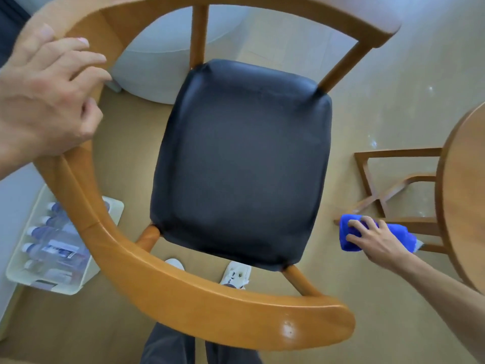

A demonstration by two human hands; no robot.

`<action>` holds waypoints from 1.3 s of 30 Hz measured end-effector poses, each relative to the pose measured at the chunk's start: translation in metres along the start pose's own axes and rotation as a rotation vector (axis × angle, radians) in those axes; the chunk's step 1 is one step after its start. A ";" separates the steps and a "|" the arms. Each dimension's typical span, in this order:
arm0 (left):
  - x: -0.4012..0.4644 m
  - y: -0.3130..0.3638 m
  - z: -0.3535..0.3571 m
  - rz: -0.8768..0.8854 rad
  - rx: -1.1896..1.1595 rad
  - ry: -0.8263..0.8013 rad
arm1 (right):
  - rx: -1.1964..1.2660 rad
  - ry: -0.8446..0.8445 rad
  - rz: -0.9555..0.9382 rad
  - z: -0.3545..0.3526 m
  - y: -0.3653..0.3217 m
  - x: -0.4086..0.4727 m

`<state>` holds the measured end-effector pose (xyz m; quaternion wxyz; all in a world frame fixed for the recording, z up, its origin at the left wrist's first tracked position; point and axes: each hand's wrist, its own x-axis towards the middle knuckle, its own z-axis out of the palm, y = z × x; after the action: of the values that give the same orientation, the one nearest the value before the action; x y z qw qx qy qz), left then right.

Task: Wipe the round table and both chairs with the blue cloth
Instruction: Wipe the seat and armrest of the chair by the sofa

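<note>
- Your left hand (44, 101), at the upper left of the frame, rests on the curved wooden backrest rail (162, 292) of the chair (241, 164); the fingers lie loosely over the rail's top and inner edge. Whether the thumb wraps underneath you cannot tell from here.
- Your right hand (372, 240), at the lower right, has its fingers curled around the bunched blue cloth (349, 240), held off to the right of the chair and touching neither the seat nor the rail. It appears in front of the table's wooden base (380, 185); contact there cannot be told.
- The cloth's long axis runs roughly left to right across the frame, a loose tail trailing toward the round table (462, 195) at the right edge.
- The chair's black seat cushion (241, 164) fills the centre, its long axis running top to bottom, tilted slightly. The open front faces the right of the frame and the rail curves around the left side.
- Progress, as a judgement: nothing shows which surfaces are already wiped. This chair looks like the one in hand, with the cloth not on it right now. The second chair is not in view.
</note>
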<state>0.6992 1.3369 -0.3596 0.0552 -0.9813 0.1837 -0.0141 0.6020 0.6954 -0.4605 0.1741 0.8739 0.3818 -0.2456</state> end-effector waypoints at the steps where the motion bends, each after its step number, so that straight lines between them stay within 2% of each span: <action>1: -0.005 -0.001 -0.007 -0.037 -0.037 -0.030 | 0.097 0.044 0.091 0.001 0.001 -0.006; 2: 0.001 -0.001 -0.007 -0.054 0.023 0.002 | 0.189 0.113 0.143 0.000 -0.004 -0.007; 3: -0.016 -0.015 -0.011 -0.045 -0.044 0.033 | 0.273 0.185 0.161 -0.005 -0.015 -0.005; 4: 0.003 0.017 0.003 -0.144 0.016 0.026 | 0.349 0.247 0.156 -0.012 -0.030 0.000; 5: 0.026 0.051 -0.003 -0.179 -0.171 -0.046 | 0.413 0.305 0.150 -0.021 -0.046 0.007; 6: 0.054 0.091 -0.002 -0.193 -0.172 -0.229 | 0.464 0.360 0.150 -0.030 -0.061 0.015; 7: 0.073 0.120 -0.001 -0.276 -0.267 -0.301 | 0.495 0.402 0.141 -0.039 -0.071 0.022; 8: 0.081 0.132 0.010 -0.338 -0.251 -0.363 | 0.510 0.435 0.112 -0.046 -0.078 0.028; 9: 0.062 0.127 0.005 -0.257 -0.218 -0.446 | 0.511 0.472 0.069 -0.052 -0.084 0.033; 10: 0.038 0.099 0.009 -0.154 -0.076 -0.273 | 0.515 0.517 0.026 -0.057 -0.088 0.037; 11: 0.014 0.073 0.000 -0.138 -0.049 -0.052 | 0.525 0.561 -0.011 -0.061 -0.093 0.041; 13: -0.041 0.020 -0.027 -0.242 0.007 0.098 | 0.519 0.615 -0.078 -0.064 -0.104 0.055; 15: -0.018 0.045 -0.029 -0.256 -0.066 0.104 | 0.409 0.589 -0.135 -0.059 -0.112 0.076; 16: -0.008 0.059 -0.023 -0.226 0.037 0.100 | 0.332 0.546 -0.161 -0.055 -0.115 0.087; 18: -0.007 0.060 -0.020 -0.207 0.056 0.114 | 0.250 0.452 -0.173 -0.051 -0.121 0.106; 22: -0.011 0.058 -0.027 -0.232 0.107 0.097 | 0.248 0.489 -0.156 -0.059 -0.144 0.126; 28: -0.009 0.056 -0.031 -0.244 0.099 0.111 | 0.168 0.495 -0.377 -0.125 -0.199 0.216; 31: -0.009 0.056 -0.028 -0.253 0.097 0.125 | 0.196 0.530 -0.298 -0.150 -0.198 0.263; 34: -0.009 0.053 -0.023 -0.251 0.079 0.158 | 0.259 0.584 -0.140 -0.147 -0.152 0.275; 37: -0.007 0.053 -0.022 -0.250 0.074 0.167 | 0.345 0.634 0.170 -0.134 -0.078 0.261; 39: -0.007 0.054 -0.023 -0.248 0.084 0.160 | 0.460 0.622 0.443 -0.115 -0.029 0.239</action>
<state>0.6726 1.2869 -0.3427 0.0791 -0.9891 0.0639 -0.1066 0.7546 0.9095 -0.5039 -0.0996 0.9829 0.1550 -0.0062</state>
